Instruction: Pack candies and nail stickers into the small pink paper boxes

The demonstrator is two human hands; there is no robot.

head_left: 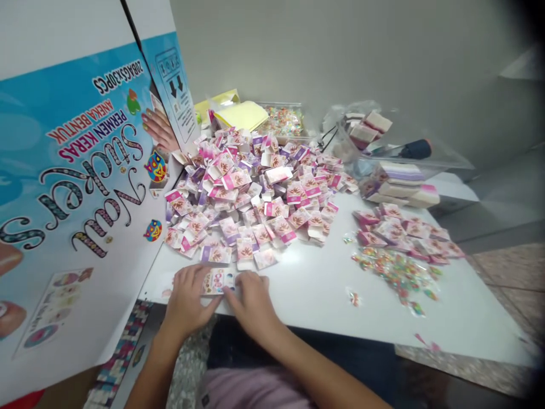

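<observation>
My left hand (186, 301) and right hand (252, 304) lay side by side at the near edge of the table (323, 295), at about 6 o'clock of the big heap. Between them sat one sticker sheet (218, 281), flat on the table. My left fingers (196, 279) were spread flat over its left end, and my right fingertips (232, 291) pressed its right end from 4 o'clock; neither hand was closed around it, both only pinned it down. Both palms faced down, wrists bent low, and my forearms came in from 6 and 7 o'clock, converging on the sheet.

Just past my fingers, at 12 o'clock, rose one heap of small pink and purple packets (251, 193), far too many to count. At 2 o'clock, well apart, lay one loose scatter of wrapped candies (398, 272), with a smaller cluster of packets (404, 230) behind it. Farther at 1 o'clock stood a clear bag (374, 147) holding stacked packets, three stacks as near as I could tell. At 12 o'clock, beyond the heap, were a yellow pad (240, 115) and one clear tray of candies (285, 120). At 9 o'clock, one large carton (72, 187) marked Nail Stickers leaned against the table.
</observation>
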